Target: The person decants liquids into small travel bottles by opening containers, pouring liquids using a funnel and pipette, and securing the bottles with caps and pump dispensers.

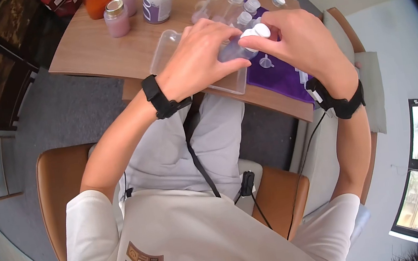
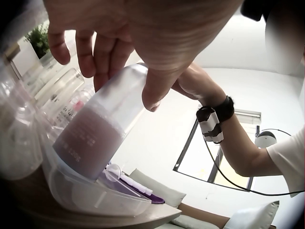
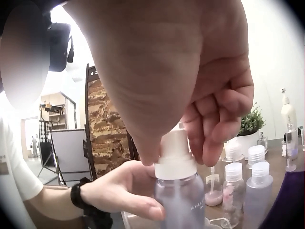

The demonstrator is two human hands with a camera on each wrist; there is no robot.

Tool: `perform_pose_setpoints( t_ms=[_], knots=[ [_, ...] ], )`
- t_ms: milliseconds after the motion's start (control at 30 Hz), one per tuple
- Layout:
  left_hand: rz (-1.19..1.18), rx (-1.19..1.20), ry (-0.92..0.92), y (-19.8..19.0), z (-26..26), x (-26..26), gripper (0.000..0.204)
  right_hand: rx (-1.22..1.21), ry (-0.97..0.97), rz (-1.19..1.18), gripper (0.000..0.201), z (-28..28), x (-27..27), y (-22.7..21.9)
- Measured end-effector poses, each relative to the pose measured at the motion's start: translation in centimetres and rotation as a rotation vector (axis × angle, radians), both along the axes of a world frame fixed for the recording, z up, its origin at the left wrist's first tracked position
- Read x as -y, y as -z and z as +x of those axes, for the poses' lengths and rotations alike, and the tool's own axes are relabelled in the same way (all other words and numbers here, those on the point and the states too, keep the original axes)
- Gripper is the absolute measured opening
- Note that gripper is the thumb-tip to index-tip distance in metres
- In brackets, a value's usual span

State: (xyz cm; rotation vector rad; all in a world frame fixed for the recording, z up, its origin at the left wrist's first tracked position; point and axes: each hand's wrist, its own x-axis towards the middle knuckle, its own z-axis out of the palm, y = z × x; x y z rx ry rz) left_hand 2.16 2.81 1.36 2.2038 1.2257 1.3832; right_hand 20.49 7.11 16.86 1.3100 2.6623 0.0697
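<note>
One bottle (image 2: pixel 90 143) is gripped by the left hand (image 1: pixel 204 51); the right hand (image 1: pixel 298 39) pinches its white top (image 3: pixel 175 168).

A clear bottle (image 3: pixel 180 205), part-filled with mauve liquid (image 2: pixel 90 143), sits upright between the hands (image 1: pixel 201 52), white top (image 3: pixel 175 160) on.

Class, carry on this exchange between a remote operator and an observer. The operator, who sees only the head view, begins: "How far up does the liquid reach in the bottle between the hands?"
Observer: The left wrist view shows liquid in the lower part of the bottle, with clear space above.
Operator: Is anything printed on it?
Observer: Yes, print below its white top, in the right wrist view.
Operator: And further back?
Observer: A potted plant, also there.
</note>
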Motion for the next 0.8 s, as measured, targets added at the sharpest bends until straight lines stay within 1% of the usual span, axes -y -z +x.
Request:
perform_pose_setpoints(
  t_ms=[33, 100, 167, 233, 333, 433, 533, 633, 733, 800],
  knots=[
    [0.003, 0.003, -0.003, 0.0, 0.0, 0.0, 0.056, 0.057, 0.022, 0.026, 0.037, -0.3, 0.0, 0.1],
    [-0.001, 0.013, -0.008, 0.2, 0.0, 0.1, 0.055, -0.35, -0.275, 0.052, 0.036, 0.8, -0.7, 1.6],
    [-0.006, 0.027, -0.006, 0.3, 0.1, 0.2, 0.055, -0.524, -0.409, 0.04, 0.038, 1.5, -1.0, 2.0],
    [-0.003, 0.023, -0.003, 0.3, 0.2, 0.1, 0.055, -0.464, -0.384, -0.005, 0.038, 1.8, -0.9, 1.4],
    [-0.002, 0.008, 0.001, 0.1, 0.2, 0.0, 0.055, -0.201, -0.034, -0.074, 0.036, 0.9, 0.0, 0.3],
    [-0.004, 0.01, -0.009, 0.0, 0.1, 0.1, 0.055, -0.183, -0.111, 0.011, 0.036, 1.2, -0.3, 0.9],
    [-0.011, 0.027, -0.008, 0.2, 0.0, 0.2, 0.055, -0.551, -0.347, -0.045, 0.04, 1.7, -0.6, 2.0],
    [0.003, 0.01, -0.008, 0.4, 0.1, -0.1, 0.055, -0.377, -0.239, -0.016, 0.036, 1.8, -0.7, 1.6],
    [-0.006, -0.002, 0.002, 0.1, 0.1, 0.0, 0.055, -0.125, -0.018, 0.005, 0.035, 1.3, -0.5, 1.6],
    [-0.014, 0.007, 0.004, 0.1, -0.1, 0.1, 0.055, -0.415, -0.206, -0.028, 0.035, 1.7, -0.3, 2.3]
  ],
)
